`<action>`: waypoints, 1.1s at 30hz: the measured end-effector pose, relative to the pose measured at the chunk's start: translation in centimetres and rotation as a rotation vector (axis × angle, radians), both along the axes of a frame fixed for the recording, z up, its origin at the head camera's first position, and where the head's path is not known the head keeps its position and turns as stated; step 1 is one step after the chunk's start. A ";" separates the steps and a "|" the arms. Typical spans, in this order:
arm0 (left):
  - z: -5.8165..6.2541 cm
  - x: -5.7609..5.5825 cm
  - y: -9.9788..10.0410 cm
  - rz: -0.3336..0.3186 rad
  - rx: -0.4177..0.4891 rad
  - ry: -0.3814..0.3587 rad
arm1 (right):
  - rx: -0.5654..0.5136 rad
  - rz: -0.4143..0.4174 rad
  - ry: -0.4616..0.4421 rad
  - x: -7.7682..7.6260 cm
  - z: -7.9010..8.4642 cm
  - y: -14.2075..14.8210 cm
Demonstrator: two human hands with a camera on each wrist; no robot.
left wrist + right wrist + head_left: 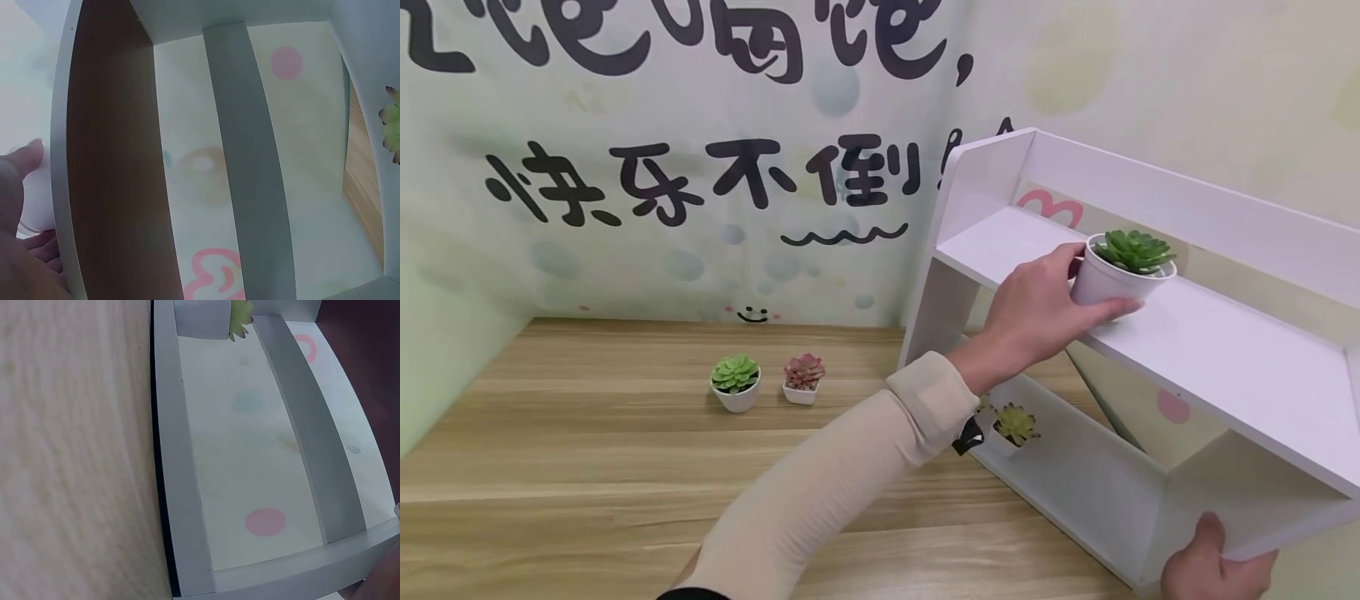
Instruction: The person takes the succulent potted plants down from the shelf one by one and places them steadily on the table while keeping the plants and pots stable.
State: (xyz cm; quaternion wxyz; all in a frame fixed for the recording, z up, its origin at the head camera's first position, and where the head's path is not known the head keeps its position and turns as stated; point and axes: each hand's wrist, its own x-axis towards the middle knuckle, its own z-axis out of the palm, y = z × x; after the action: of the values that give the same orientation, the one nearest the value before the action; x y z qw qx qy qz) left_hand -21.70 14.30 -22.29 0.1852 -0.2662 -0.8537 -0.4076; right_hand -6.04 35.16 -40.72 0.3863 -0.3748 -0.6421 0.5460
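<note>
My left hand point(1037, 302) grips a white pot point(1112, 282) holding a green succulent point(1133, 250), with the thumb on its near side. The pot is at the upper board of a white two-tier shelf point(1225, 354). In the left wrist view, part of that hand point(28, 206) and the pale pot point(39, 197) show beyond the board's edge. Low on the shelf's right side panel, my right hand point(1213, 562) holds the panel's edge, thumb on the inner face. Only a sliver of this hand point(382, 578) appears in the right wrist view.
A yellow-green succulent point(1015, 425) in a white pot sits on the lower board, another plant partly hidden behind my sleeve. On the wooden table point(587, 467) stand a green succulent point(736, 383) and a reddish one point(803, 377). A printed cloth point(700, 275) hangs behind.
</note>
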 end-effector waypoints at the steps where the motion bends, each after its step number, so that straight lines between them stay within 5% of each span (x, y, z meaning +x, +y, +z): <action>1: 0.0 0.0 -0.1 -0.010 0.020 0.000 | 0.003 0.001 -0.001 0.0 0.0 0.0; 27: -2.7 3.3 -5.1 -0.189 0.387 0.061 | -0.013 -0.009 0.139 -0.4 -0.5 -0.1; 33: -3.6 3.9 -6.5 -0.187 0.392 0.064 | -0.006 0.004 0.113 -0.3 -0.4 -0.1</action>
State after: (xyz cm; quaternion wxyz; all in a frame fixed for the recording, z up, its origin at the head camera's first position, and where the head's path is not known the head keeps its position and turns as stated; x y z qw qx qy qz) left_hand -17.79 7.80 -25.88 0.2217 -0.3157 -0.7235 -0.5725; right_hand -6.37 35.11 -41.15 0.4197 -0.3433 -0.6182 0.5690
